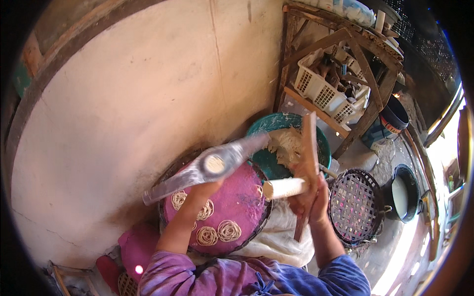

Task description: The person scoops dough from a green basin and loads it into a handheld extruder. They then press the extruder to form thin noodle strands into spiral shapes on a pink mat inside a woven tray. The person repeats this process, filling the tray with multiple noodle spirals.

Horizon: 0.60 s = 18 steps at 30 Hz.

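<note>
My left hand (207,189) grips a long grey press bar (193,172) from below, tilted and partly motion-blurred. A round opening at its middle shows pale dough (214,165). In my right hand (320,203) is a wooden plunger (309,153), a plank with a thick pale peg pointing left. Below the press bar lies a round tray covered in pink cloth (242,197), bearing several coiled nests of dough strands (229,230). Just beyond the plunger, a green basin (324,143) contains a mass of pale dough (286,148), partly hidden by the plank.
A black woven basket (356,207) and a dark bucket of pale liquid (401,195) stand at the right. Behind them are a paint bucket (390,121) and a wooden rack (373,74) holding a white crate (326,96). A pale wall (148,98) borders the left; whitish cloth (281,232) lies nearby.
</note>
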Tool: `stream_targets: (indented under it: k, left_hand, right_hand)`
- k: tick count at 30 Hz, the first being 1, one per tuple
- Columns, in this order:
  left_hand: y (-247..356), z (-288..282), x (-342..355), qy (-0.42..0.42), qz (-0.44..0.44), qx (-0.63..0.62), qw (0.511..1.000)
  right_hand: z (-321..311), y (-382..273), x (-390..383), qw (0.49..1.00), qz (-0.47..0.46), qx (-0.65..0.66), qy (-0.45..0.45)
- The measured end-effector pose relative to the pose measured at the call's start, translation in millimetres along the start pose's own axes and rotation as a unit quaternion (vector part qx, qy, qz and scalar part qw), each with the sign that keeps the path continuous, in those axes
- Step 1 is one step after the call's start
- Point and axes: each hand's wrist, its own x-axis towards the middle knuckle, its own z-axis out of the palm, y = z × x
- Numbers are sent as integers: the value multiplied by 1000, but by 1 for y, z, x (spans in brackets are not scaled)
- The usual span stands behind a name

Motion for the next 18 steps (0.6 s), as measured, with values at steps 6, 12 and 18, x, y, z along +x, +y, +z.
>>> stream_targets:
  k: [6,12,18]
  left_hand:
    - [42,-32,-46,-172,133,3,976]
    - [43,-35,-62,-247,258,94,929]
    - [26,-25,-63,-462,94,9,882]
  right_hand:
    - [60,-29,1,843,-213,-476,-128]
    - [78,-29,4,715,-216,-608,-269]
    - [83,-13,1,792,-110,-539,-265]
